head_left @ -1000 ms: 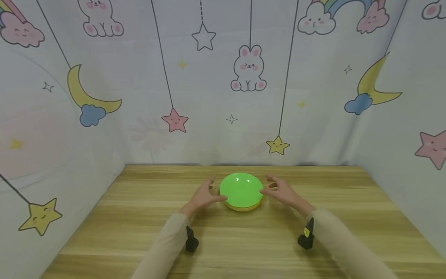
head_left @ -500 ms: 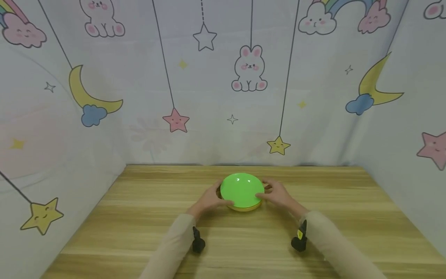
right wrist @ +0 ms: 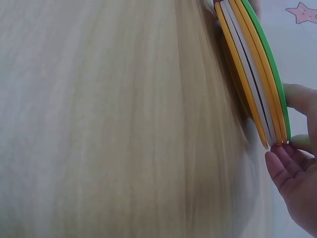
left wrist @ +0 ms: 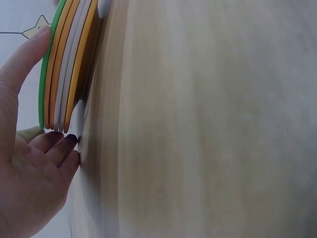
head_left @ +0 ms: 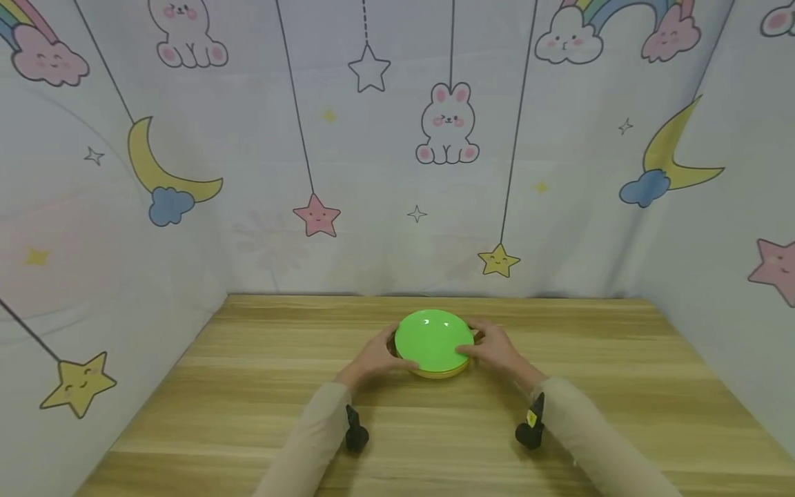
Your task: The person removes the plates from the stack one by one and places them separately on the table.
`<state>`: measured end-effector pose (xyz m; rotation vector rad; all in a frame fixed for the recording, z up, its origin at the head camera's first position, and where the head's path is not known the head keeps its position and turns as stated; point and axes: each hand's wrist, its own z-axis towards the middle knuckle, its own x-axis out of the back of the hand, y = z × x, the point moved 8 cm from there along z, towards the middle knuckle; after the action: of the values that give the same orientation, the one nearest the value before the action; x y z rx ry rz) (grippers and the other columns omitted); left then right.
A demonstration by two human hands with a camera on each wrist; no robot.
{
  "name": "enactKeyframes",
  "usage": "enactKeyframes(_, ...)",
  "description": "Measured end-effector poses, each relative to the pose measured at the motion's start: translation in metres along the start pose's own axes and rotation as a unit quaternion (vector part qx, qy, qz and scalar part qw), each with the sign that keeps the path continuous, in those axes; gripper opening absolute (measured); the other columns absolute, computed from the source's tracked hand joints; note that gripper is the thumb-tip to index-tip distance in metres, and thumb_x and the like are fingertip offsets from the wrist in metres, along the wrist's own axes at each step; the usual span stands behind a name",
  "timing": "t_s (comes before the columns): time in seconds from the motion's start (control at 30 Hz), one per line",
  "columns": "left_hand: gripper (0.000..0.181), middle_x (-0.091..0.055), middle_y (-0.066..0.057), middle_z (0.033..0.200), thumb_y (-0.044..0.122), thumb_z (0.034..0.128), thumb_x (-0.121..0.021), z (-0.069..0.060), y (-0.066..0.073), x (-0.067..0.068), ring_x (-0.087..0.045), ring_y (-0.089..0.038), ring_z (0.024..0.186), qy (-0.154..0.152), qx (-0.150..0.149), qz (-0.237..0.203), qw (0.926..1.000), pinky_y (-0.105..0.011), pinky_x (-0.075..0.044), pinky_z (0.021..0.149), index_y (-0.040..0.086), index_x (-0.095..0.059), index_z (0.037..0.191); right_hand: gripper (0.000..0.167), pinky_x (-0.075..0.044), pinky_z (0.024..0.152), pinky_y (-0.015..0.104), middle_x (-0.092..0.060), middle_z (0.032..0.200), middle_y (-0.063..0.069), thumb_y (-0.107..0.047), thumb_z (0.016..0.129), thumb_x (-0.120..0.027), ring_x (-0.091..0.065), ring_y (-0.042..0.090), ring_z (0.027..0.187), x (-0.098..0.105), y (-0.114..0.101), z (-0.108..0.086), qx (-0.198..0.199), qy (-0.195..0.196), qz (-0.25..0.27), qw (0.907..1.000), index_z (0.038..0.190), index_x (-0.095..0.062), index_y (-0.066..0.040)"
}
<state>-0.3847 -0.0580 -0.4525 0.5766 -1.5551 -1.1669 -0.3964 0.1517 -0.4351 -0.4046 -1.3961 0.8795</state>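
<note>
A shiny green plate tops a stack of plates on the wooden table, near its back edge. Edge-on in the left wrist view, orange plates and pale plates lie beneath it; the right wrist view gives the same layers below the green rim. My left hand is at the left side, thumb over the green rim and fingers at the stack's edge. Opposite it, my right hand has its thumb on the green plate, with fingertips against the plate edges. The stack's far side is hidden.
The wooden table reaches back to a white cloth wall printed with stars, moons and rabbits. Similar cloth walls rise on both sides. A black wrist camera sits on the left sleeve, another on the right.
Both hands have moved inward from beside the stack onto its rim, thumbs coming over the green plate. Over the last half second they hardly differ. The stack stays in place.
</note>
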Motion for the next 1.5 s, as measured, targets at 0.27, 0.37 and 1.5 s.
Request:
enactKeyframes(0.27,0.096,-0.033,-0.014,0.143,0.026,0.0668,-0.081,0.000,-0.001,-0.001,-0.030,-0.028,0.132,0.006,-0.003,0.002,1.0000,-0.041,-0.024,0.109,0.003,-0.025,0.141,0.061,-0.047,0.066,0.025,-0.059,0.112,0.018,-0.016,0.074,-0.075,-0.055,0.022,0.085,0.002,0.004,0.002,-0.036,-0.003,0.028,0.9989,0.124,-0.050,0.006)
enactKeyframes(0.37,0.096,-0.033,-0.013,0.143,0.030,0.0659,-0.082,0.000,-0.002,0.000,-0.030,-0.028,0.132,0.010,0.007,0.012,0.9999,-0.041,-0.024,0.109,0.004,-0.027,0.141,0.060,-0.048,0.067,0.026,-0.059,0.110,0.018,-0.014,0.075,-0.074,-0.055,0.022,0.087,0.003,0.007,0.002,-0.048,-0.007,0.046,0.9978,0.125,-0.049,0.006)
enactKeyframes(1.5,0.094,-0.032,-0.018,0.143,0.027,0.0686,-0.080,-0.006,0.004,0.001,-0.028,-0.031,0.132,0.010,0.018,0.029,0.9994,-0.044,-0.022,0.109,-0.003,-0.026,0.140,0.057,-0.052,0.082,0.032,-0.050,0.121,0.027,-0.003,0.081,-0.065,-0.059,0.023,0.095,0.017,0.003,-0.004,-0.077,-0.039,0.175,0.9807,0.130,-0.038,0.011)
